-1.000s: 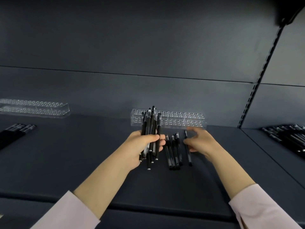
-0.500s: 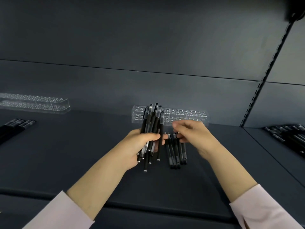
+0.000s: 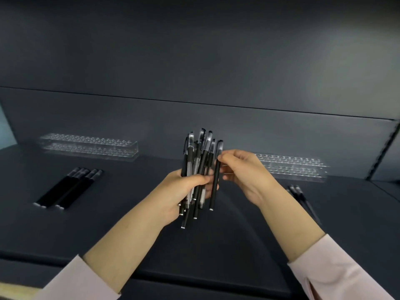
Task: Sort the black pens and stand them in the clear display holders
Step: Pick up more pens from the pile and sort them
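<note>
My left hand grips a bundle of several black pens, held upright above the dark shelf. At the bundle's right edge my right hand pinches one black pen near its cap. A clear display holder stands at the back left, and a second clear holder at the back right, partly hidden by my right hand. Neither holder has a pen standing in it.
Several black pens lie side by side on the dark shelf at the left. A few more black pens lie at the right, beyond my right forearm. The shelf's front edge runs across the bottom of the view.
The view has swung left, so the right holder and the pens lying by it moved right. My right hand rose from those pens to pinch a pen at the bundle's right edge.
</note>
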### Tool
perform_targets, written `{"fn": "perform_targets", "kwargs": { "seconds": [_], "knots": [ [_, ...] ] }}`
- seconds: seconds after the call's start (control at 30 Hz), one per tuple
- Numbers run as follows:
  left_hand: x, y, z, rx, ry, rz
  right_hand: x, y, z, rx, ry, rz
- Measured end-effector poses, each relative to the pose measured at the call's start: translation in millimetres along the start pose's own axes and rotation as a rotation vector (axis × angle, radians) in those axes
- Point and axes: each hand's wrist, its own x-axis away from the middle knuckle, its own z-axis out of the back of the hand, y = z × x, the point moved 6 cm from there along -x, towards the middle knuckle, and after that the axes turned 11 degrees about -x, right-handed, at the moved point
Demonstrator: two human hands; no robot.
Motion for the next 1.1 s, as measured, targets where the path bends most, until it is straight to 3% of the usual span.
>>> {"fn": "perform_targets", "kwargs": {
  "seconds": [0.27,0.5,0.77,0.97,1.1],
  "knots": [
    [-5.3,8.2,166.7,0.114,0.026,0.002,-32.6,37.7,-134.0,-0.319,0.146,-0.084],
    [-12.5,5.9,262.9,0.067,0.048,0.005,-54.4,71.5,-223.3,-0.094,0.112,-0.083],
    [-13.6,3.9,290.7,0.107,0.087,0.029,-51.8,103.2,-252.3,0.367,-0.048,-0.061],
    [-12.6,-1.2,309.4,0.07,0.192,0.051,-46.6,112.8,-264.9,0.365,-0.145,-0.089],
    [-13.4,-4.2,302.1,0.097,0.14,0.075,-46.7,116.3,-265.6,0.321,-0.153,-0.105]
  ]
}}
